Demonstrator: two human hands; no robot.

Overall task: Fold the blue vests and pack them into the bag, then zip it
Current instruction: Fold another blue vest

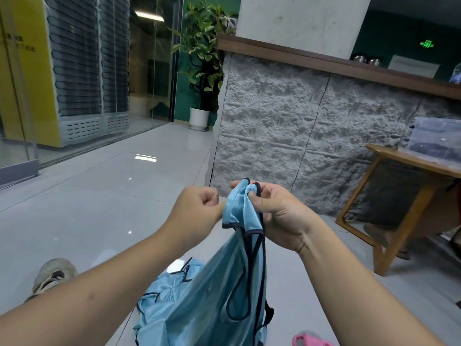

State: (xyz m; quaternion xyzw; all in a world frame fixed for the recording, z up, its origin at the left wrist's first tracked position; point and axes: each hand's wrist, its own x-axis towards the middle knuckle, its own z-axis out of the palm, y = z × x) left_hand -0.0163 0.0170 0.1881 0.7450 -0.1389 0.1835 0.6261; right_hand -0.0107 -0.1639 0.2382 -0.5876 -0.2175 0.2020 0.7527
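Observation:
A light blue mesh vest [224, 283] with dark trim hangs in front of me. My right hand [277, 211] grips its bunched shoulder straps at the top. My left hand [199, 208] has its fingers curled and its fingertips pinch the fabric edge just left of the straps. More blue vests [162, 293] lie crumpled on the floor below. A bag is not clearly in view; only a dark strap shows behind the hanging vest.
A wooden table [399, 158] stands at the right with a clear plastic package [436, 138] on it. A stone-faced counter [299, 126] is ahead, a potted plant [202, 71] beside it. My shoe [55, 273] rests lower left; a pink object [309, 339] sits at the bottom edge.

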